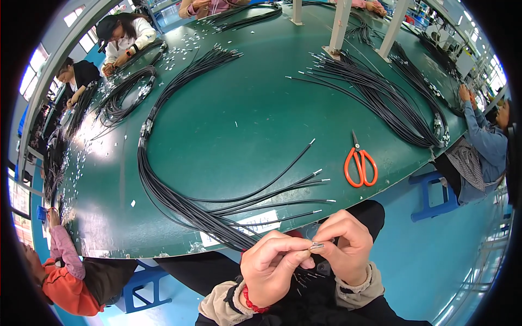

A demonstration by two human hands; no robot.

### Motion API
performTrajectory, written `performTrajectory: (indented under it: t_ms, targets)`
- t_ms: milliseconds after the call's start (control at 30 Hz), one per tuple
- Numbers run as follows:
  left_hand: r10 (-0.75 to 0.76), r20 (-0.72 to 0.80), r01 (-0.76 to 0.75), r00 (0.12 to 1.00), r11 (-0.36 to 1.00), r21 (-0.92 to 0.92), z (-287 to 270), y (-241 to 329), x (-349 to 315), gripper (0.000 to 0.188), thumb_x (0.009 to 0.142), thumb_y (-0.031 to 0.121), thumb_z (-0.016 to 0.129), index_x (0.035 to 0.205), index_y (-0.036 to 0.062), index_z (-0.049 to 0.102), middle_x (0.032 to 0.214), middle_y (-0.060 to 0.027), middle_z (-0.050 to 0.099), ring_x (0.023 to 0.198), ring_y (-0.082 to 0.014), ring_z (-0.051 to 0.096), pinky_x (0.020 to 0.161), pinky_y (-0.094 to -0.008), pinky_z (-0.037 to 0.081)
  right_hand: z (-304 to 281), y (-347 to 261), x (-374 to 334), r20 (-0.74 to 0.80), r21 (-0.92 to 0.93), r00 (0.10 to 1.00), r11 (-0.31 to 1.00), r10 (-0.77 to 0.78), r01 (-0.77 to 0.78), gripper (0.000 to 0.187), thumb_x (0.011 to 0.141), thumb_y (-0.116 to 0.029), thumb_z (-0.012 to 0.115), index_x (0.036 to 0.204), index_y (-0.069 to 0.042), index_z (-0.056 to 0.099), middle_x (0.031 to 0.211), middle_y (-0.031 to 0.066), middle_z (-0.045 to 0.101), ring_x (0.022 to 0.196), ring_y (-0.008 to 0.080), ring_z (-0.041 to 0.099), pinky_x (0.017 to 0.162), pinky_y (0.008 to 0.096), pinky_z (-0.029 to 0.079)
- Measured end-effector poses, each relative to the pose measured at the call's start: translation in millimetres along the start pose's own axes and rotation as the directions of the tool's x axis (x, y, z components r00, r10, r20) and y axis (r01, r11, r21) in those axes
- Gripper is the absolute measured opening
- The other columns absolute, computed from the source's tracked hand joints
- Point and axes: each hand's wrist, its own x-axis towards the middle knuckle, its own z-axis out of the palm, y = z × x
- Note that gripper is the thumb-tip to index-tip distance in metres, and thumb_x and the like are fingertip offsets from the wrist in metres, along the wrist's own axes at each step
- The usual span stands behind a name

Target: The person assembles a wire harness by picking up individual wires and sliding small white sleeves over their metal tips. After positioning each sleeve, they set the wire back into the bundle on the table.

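My left hand [276, 266], a red band at its wrist, is closed in a pinch close to my body, just off the table's near edge. My right hand [346, 244] pinches too, its fingertips almost meeting the left ones. Between them shows the small silvery end of a cable [316, 246]; most of that cable is hidden by my fingers. A long bundle of black cables [174, 198] curves over the table and runs down behind my left hand. Several of its pale-tipped ends fan out to the right, and more tips show below my hands.
Orange-handled scissors [360, 167] lie on the green table [261, 119], right of the cable ends. A second cable bundle [380, 103] rests at the far right. White posts [340, 27] rise from the table. Co-workers sit around it; a blue stool [433, 195] stands at right.
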Motion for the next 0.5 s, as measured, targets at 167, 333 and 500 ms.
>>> performTrajectory:
  t_ms: [167,333,500]
  targets:
    - [-0.077,0.052,0.08,0.996,0.996,-0.038,-5,-2,0,0.011,0.081,-0.007,0.06,0.091,-0.0073,0.057,0.083,-0.0133,0.059,0.066,-0.0181,0.064,0.059,-0.0243,0.054,5,-1,9,0.036,0.043,0.999,0.999,-0.028,0.026,0.013,0.075,-0.008,0.072,0.083,-0.003,0.064,0.076,0.0072,0.058,0.065,0.0128,0.054,0.055,0.0221,0.041]
    - [0.123,0.041,-0.129,0.992,0.962,0.24,-9,-11,6,0.018,0.075,-0.006,0.068,0.092,-0.0028,0.062,0.078,-0.011,0.063,0.064,-0.0154,0.064,0.056,-0.0221,0.052,3,4,8,0.079,0.091,0.996,0.996,-0.031,0.023,0.013,0.074,-0.007,0.072,0.084,-0.003,0.066,0.077,0.0077,0.058,0.066,0.0128,0.056,0.054,0.0215,0.042]
    - [0.325,0.048,-0.305,0.944,0.813,0.496,-6,-10,4,0.023,0.07,-0.006,0.071,0.091,0.0008,0.064,0.073,-0.0102,0.062,0.059,-0.0159,0.063,0.052,-0.0211,0.05,2,3,5,0.032,-0.07,0.996,0.994,-0.086,0.088,0.013,0.071,-0.006,0.074,0.08,-0.004,0.066,0.076,0.0072,0.059,0.064,0.0121,0.056,0.052,0.0208,0.042]
